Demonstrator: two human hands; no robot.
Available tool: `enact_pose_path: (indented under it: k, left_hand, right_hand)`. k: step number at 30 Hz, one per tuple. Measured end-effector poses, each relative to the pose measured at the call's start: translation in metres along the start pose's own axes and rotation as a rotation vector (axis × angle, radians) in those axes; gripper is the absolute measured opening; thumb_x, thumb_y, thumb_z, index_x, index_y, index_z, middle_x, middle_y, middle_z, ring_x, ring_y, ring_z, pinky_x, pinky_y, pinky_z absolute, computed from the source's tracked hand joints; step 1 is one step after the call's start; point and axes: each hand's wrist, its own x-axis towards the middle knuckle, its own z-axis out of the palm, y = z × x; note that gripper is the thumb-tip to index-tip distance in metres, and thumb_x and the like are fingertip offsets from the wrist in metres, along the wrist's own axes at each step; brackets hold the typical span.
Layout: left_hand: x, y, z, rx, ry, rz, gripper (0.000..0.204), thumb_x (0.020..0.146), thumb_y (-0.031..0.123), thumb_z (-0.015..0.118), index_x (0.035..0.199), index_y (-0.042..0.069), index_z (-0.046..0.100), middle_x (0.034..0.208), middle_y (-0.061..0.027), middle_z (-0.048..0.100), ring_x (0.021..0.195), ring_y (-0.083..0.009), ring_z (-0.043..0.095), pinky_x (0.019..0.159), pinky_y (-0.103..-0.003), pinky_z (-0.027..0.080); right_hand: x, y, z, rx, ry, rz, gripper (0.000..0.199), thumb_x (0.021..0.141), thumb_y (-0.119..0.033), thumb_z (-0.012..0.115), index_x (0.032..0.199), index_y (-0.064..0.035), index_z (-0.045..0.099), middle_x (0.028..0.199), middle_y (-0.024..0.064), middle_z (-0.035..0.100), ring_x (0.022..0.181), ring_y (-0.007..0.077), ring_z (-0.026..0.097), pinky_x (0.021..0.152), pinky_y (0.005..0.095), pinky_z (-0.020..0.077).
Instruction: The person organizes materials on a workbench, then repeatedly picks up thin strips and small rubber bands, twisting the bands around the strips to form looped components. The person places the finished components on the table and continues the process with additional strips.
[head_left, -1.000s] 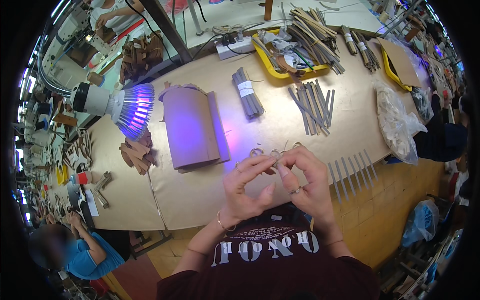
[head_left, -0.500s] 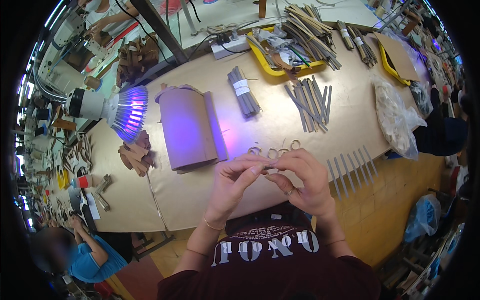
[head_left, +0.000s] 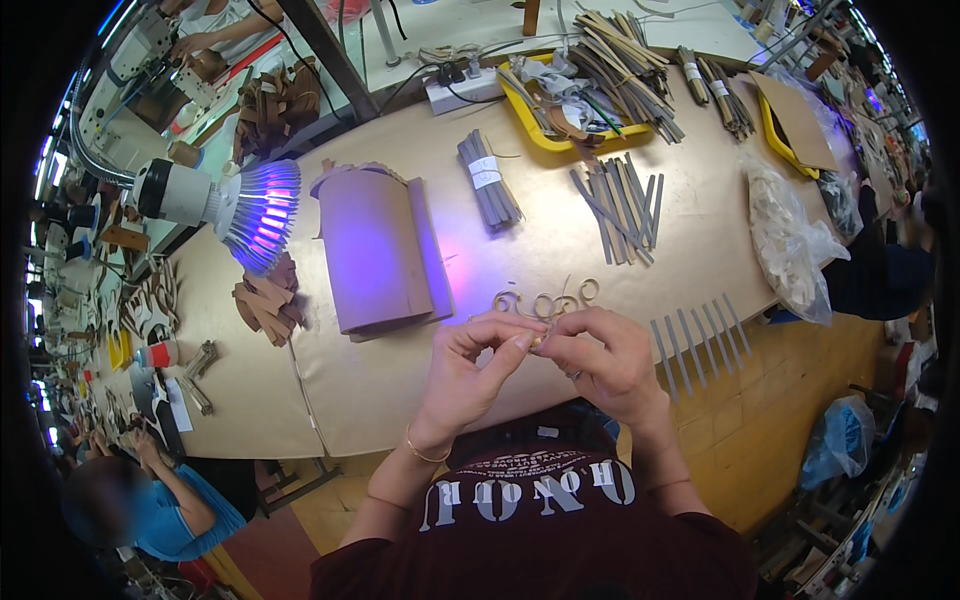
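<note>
My left hand (head_left: 472, 372) and my right hand (head_left: 608, 368) meet over the table's near edge, fingertips pinched together. Between them is a small pale strip piece (head_left: 538, 342), mostly covered by the fingers. Just beyond lie several curled pale strips (head_left: 543, 305), bent into loops. To the right, a spaced row of grey flat strips (head_left: 702, 345) lies along the edge of the table. Farther away is a loose pile of grey and tan strips (head_left: 620, 212), and left of it a strip bundle (head_left: 488, 185) wrapped with a white paper band.
A curved brown board form (head_left: 375, 255) stands left of my hands, near a lit lamp (head_left: 255, 215). Brown leather pieces (head_left: 270, 305) lie beside it. At the back is a yellow tray (head_left: 560, 143) with strips; a clear plastic bag (head_left: 790, 235) lies right. Co-workers sit at left.
My right hand's fingers have curled in closer to the left fingertips, and the held piece now shows a pale end. The strips on the table lie as before.
</note>
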Motion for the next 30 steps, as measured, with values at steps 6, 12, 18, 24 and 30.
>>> enact_pose_path:
  k: [6,12,18,24,30]
  left_hand:
    - [0.006,-0.005,-0.004,-0.162,0.101,-0.026,0.018,0.099,0.011,0.058,0.095,-0.002,0.069,0.09,-0.006,0.07,0.079,-0.0088,0.059,0.075,-0.023,0.046]
    - [0.011,-0.008,-0.012,-0.39,0.102,-0.159,0.023,0.102,0.021,0.055,0.094,0.002,0.067,0.084,-0.0016,0.066,0.072,-0.0051,0.055,0.066,-0.022,0.044]
    - [0.008,-0.021,-0.004,-0.393,0.125,-0.167,0.019,0.101,0.019,0.055,0.098,0.003,0.064,0.085,-0.0017,0.064,0.071,-0.0084,0.057,0.068,-0.024,0.047]
    - [0.02,-0.038,-0.024,-0.664,0.014,-0.134,0.015,0.103,0.021,0.052,0.102,0.009,0.062,0.092,0.0015,0.06,0.07,-0.0058,0.05,0.064,-0.022,0.042]
    - [0.021,-0.07,-0.051,-0.43,0.354,-0.078,0.016,0.104,0.019,0.051,0.101,0.005,0.058,0.09,-0.001,0.058,0.066,-0.0083,0.048,0.063,-0.023,0.04]
  right_hand:
    - [-0.003,-0.002,-0.008,0.168,-0.024,-0.016,0.025,0.067,-0.008,0.082,0.089,-0.0111,0.069,0.099,0.0064,0.065,0.092,0.0249,0.063,0.079,0.0362,0.0518]
    - [-0.004,-0.002,-0.002,0.386,0.023,0.229,0.038,0.072,-0.016,0.084,0.108,-0.0181,0.072,0.113,0.0068,0.063,0.107,0.027,0.058,0.091,0.0382,0.0466]
    - [0.004,0.011,0.009,0.22,0.001,-0.118,0.037,0.074,-0.018,0.083,0.109,-0.0178,0.073,0.118,0.0067,0.063,0.112,0.028,0.056,0.094,0.0388,0.0453]
    - [-0.028,0.017,-0.037,1.29,-0.025,0.114,0.018,0.081,-0.009,0.076,0.097,-0.0032,0.07,0.105,0.0138,0.069,0.102,0.0285,0.064,0.093,0.0453,0.0487]
    - [-0.107,0.058,-0.145,0.664,0.343,0.601,0.023,0.092,-0.015,0.068,0.103,0.0045,0.067,0.087,0.0106,0.07,0.074,0.0195,0.066,0.083,0.0356,0.0522]
